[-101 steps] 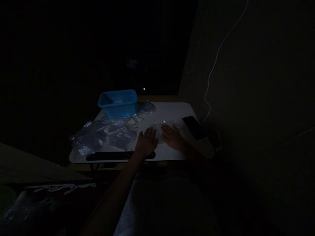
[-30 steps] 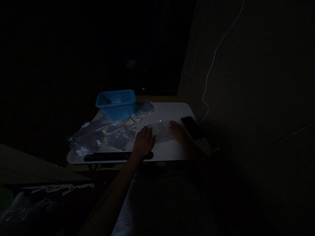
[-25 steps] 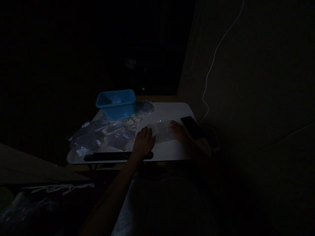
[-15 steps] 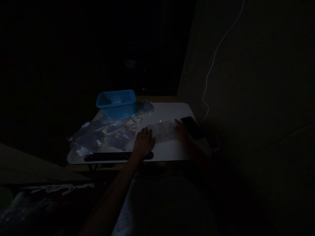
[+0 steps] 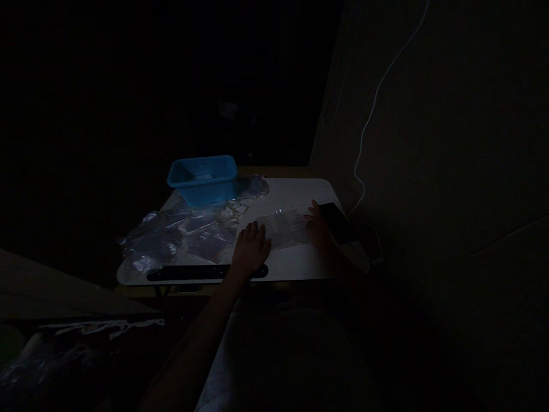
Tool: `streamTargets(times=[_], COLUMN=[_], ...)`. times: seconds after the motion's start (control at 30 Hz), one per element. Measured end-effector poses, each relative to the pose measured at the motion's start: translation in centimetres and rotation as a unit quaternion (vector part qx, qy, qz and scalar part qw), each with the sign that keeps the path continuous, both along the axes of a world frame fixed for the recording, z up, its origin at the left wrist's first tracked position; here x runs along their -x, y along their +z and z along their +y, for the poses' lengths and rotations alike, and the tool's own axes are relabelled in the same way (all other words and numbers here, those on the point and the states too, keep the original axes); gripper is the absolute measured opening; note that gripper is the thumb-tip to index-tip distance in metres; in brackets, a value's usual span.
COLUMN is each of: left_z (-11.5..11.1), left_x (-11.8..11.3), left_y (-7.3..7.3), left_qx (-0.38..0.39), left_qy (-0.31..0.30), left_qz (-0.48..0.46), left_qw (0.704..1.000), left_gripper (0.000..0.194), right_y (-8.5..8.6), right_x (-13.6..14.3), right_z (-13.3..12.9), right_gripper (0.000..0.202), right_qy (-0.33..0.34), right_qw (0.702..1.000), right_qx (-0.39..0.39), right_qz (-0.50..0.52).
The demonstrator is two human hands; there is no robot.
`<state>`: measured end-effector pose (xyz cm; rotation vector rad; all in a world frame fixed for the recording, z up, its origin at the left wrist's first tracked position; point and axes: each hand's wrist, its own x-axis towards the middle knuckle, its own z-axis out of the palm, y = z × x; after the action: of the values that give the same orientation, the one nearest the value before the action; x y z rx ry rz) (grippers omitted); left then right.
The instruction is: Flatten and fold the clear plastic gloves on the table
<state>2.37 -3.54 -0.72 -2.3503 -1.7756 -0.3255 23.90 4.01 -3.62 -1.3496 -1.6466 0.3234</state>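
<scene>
In dim light, a clear plastic bag (image 5: pixel 285 229) lies flat on the white table (image 5: pixel 295 189). My left hand (image 5: pixel 251 247) rests on the bag's left end, palm down with its fingers laid out. At the bag's right end is my right hand (image 5: pixel 317 228), fingers apart, close to a dark phone (image 5: pixel 338 222). Whether the right fingertips touch the bag is too dark to tell. More crumpled clear bags (image 5: pixel 160 240) are spread over the table's left side.
A blue basin (image 5: pixel 208 191) stands at the back left of the table, among plastic. Along the front edge runs a black strip (image 5: pixel 189 273). A white cable (image 5: pixel 362 137) hangs down the wall at the right.
My right hand has opened its fingers and shifted slightly at the bag's right end. The left hand has stayed in place on the bag.
</scene>
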Motion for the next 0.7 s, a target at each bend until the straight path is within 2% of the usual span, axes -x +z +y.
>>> streamTargets(times=[0.27, 0.7], left_z=[0.00, 0.00], left_x=[-0.05, 0.01], left_y=[-0.04, -0.16], left_qx=[-0.014, -0.008], left_qy=[0.001, -0.004], left_qz=[-0.002, -0.008], left_qw=[1.000, 1.000], left_gripper=[0.048, 0.049], right_y=[0.07, -0.34], right_x=[-0.03, -0.05], right_z=[0.07, 0.23], right_gripper=[0.061, 0.058], right_qy=[0.002, 0.024], right_qw=[1.000, 0.999], right_qx=[0.014, -0.010], right_qz=[-0.005, -0.020])
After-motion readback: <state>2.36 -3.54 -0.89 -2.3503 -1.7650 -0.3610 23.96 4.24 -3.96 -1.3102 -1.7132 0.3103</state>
